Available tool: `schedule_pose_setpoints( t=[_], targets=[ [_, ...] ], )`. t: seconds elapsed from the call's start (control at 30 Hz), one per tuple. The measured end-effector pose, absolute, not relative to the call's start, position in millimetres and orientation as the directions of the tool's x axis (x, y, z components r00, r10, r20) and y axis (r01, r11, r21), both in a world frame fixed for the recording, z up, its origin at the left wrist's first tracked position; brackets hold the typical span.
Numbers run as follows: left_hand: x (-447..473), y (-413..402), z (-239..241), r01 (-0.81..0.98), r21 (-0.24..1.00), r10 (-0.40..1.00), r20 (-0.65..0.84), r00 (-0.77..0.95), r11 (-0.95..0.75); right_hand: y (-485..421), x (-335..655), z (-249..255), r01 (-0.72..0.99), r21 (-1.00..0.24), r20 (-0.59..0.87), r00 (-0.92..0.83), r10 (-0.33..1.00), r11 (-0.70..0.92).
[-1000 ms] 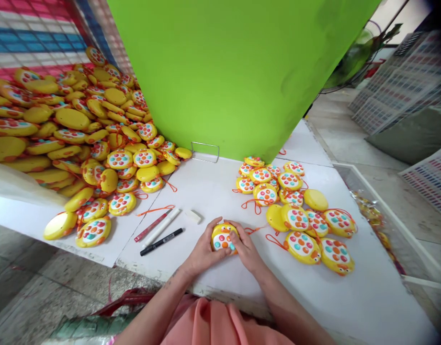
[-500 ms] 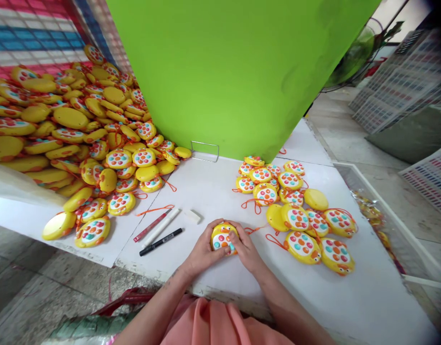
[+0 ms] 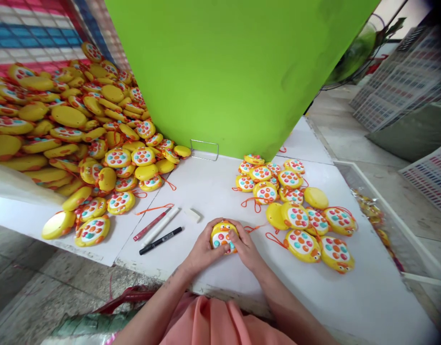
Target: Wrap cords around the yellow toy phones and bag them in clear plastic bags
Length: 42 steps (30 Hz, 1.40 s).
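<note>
Taking the green board (image 3: 223, 76) as reference, the yellow duck toy (image 3: 222, 235) is sitting in front of it, on the person's side, above or on the white tabletop (image 3: 206, 187); contact with that surface cannot be confirmed. Its button face is showing upward, its beak end pointing toward the board.

The left hand (image 3: 203, 248) is gripping the toy's left edge, fingers partly curled, thumb lying over the lower buttons. The right hand (image 3: 245, 247) is cupping the right edge, likewise half closed, thumb resting on the face.

In front of the board, left of the held toy, a red pen (image 3: 152, 224), a white pen (image 3: 159, 227), a black marker (image 3: 161, 241) and a white block (image 3: 193, 215) are lying apart from the hands. A toy heap (image 3: 67, 116) is spreading left of the board; a smaller toy group (image 3: 295, 216) is occupying its front right.
</note>
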<state>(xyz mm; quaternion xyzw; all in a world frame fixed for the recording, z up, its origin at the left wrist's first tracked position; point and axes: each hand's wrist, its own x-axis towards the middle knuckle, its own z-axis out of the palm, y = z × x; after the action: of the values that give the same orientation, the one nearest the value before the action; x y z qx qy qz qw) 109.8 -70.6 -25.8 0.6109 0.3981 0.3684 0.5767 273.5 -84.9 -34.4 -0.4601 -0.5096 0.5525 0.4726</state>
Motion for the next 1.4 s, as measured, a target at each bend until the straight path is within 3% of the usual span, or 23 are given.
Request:
schedule_pose_setpoints(
  t=[0.47, 0.83, 1.07, 1.27, 1.4],
  targets=[
    [108.4, -68.8, -28.3, 0.055, 0.997, 0.907, 0.017, 0.420, -0.045, -83.3, 273.3, -34.0, -0.047, -0.998, -0.034, -0.120, 0.992, -0.039],
    [107.7, -70.3, -29.7, 0.016, 0.998, 0.895, -0.063, 0.441, 0.063, -84.5, 277.8, -37.5, 0.005, -0.999, -0.047, -0.126, 0.991, -0.046],
    [100.2, -68.2, -34.5, 0.003, 0.997, 0.889, 0.069, 0.452, -0.078, -84.9, 279.6, -34.5, -0.117, -0.990, -0.048, -0.247, 0.968, -0.079],
    [97.5, -68.2, -33.9, -0.055, 0.993, 0.881, 0.114, 0.460, -0.100, -84.6, 273.8, -35.5, -0.153, -0.982, -0.080, -0.183, 0.980, -0.109],
    [100.2, -67.6, -35.3, -0.091, 0.992, 0.889, 0.114, 0.444, -0.082, -80.1, 277.3, -40.0, -0.392, -0.901, -0.145, -0.136, 0.980, -0.188]
  ],
)
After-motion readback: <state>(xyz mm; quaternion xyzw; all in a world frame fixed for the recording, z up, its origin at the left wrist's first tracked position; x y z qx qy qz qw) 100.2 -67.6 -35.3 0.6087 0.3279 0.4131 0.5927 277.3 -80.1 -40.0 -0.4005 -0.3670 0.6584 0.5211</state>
